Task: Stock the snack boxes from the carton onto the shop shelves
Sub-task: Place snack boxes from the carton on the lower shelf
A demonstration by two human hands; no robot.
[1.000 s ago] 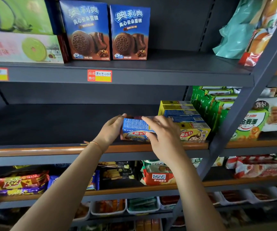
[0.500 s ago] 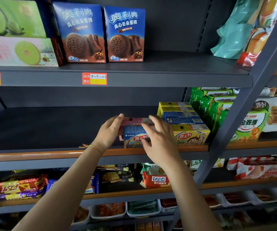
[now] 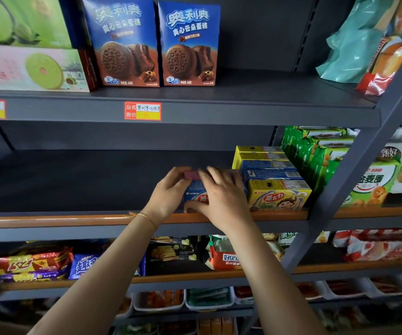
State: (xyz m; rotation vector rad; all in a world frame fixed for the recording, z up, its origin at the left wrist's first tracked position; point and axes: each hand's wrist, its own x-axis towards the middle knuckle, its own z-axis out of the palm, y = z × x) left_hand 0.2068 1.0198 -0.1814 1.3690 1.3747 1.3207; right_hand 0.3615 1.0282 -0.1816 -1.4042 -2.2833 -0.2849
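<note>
Both of your hands were on one blue snack box (image 3: 196, 195) on the middle shelf (image 3: 74, 217), at its front edge, just left of a yellow snack box (image 3: 278, 195). Your left hand (image 3: 171, 192) gripped the left end of the blue box, with the fingers curled over its top. Your right hand (image 3: 221, 197) lay over its front and top, the thumb hooked under the lower front edge, so it grasped the box too. The box stood on a long side, its long axis running left to right along the shelf, and its printed face pointed toward you. A dark red strip showed at its top between your hands; I could not tell if this was a second box. Behind the yellow box I counted about four more boxes, two blue and two yellow. On the upper shelf (image 3: 243, 112) stood two blue cookie boxes (image 3: 122, 42), side by side and upright.
</note>
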